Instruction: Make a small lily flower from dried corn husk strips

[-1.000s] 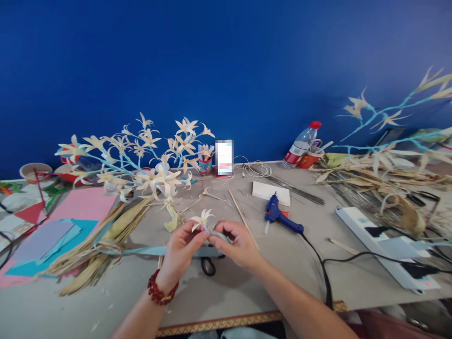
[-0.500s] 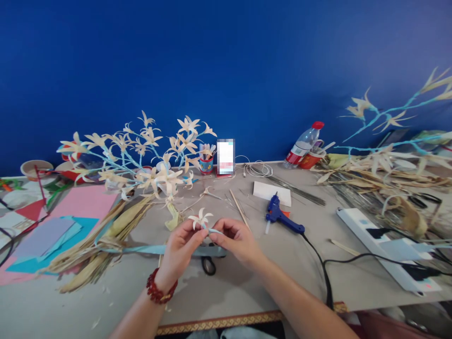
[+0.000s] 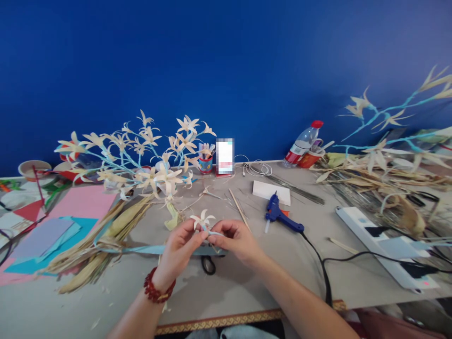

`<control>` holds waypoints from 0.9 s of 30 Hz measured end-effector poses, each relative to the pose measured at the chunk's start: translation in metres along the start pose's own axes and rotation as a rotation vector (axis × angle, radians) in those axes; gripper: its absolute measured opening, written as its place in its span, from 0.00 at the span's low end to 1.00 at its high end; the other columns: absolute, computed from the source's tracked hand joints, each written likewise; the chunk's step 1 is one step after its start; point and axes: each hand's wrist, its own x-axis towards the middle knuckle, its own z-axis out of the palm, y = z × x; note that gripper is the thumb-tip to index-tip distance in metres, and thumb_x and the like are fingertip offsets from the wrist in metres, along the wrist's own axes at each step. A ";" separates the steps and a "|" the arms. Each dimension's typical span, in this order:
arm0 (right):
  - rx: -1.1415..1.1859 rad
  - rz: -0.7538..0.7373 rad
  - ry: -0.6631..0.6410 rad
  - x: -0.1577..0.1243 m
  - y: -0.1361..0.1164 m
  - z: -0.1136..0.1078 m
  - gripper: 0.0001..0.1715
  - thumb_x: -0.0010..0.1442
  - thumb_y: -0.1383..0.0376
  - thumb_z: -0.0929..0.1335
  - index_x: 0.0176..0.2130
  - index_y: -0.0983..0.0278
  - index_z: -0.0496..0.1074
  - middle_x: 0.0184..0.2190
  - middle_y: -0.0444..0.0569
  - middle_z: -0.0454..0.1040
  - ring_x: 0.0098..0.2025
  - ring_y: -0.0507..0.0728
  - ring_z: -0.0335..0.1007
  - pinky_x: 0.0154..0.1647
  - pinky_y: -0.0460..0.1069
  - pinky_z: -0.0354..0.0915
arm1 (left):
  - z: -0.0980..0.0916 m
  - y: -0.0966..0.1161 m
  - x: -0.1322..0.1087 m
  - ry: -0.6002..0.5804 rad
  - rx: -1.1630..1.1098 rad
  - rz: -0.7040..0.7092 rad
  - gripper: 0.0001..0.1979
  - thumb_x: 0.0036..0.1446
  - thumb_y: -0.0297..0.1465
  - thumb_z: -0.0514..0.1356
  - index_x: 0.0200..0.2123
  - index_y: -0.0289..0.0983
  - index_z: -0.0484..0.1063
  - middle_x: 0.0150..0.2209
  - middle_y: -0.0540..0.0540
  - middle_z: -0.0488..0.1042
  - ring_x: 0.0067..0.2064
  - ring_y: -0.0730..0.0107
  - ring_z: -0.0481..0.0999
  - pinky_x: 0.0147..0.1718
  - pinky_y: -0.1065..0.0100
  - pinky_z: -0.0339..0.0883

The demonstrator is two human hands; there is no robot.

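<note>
A small cream artificial flower (image 3: 202, 219) points upward above the table, and my left hand (image 3: 181, 242) pinches it at the base. My right hand (image 3: 236, 239) is closed on the light-blue stem (image 3: 214, 233) running from that base; whether loose tape is between those fingers I cannot tell. Under my hands lies a wide light-blue strip (image 3: 144, 250), stretching left to the bundle of dried husks (image 3: 95, 263). A black loop handle (image 3: 208, 265), apparently of scissors, shows just below my hands.
Branches of finished flowers (image 3: 120, 150) spread at the back left. Coloured paper (image 3: 83, 205) lies on the left. To the right are a blue glue gun (image 3: 282, 214) with its cord, a white power strip (image 3: 370, 249) and a plastic bottle (image 3: 302, 143). A wooden stick (image 3: 239, 209) lies ahead.
The flower has tilted slightly and sits a touch farther right between my hands. Both hands keep their grip, and the view has shifted a little.
</note>
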 end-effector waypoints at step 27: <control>0.140 0.026 -0.291 -0.002 0.004 -0.009 0.20 0.47 0.54 0.77 0.29 0.67 0.74 0.25 0.45 0.74 0.24 0.48 0.65 0.28 0.43 0.62 | -0.001 0.000 -0.001 -0.066 -0.164 -0.049 0.07 0.52 0.34 0.66 0.31 0.35 0.77 0.31 0.47 0.71 0.30 0.71 0.69 0.30 0.71 0.67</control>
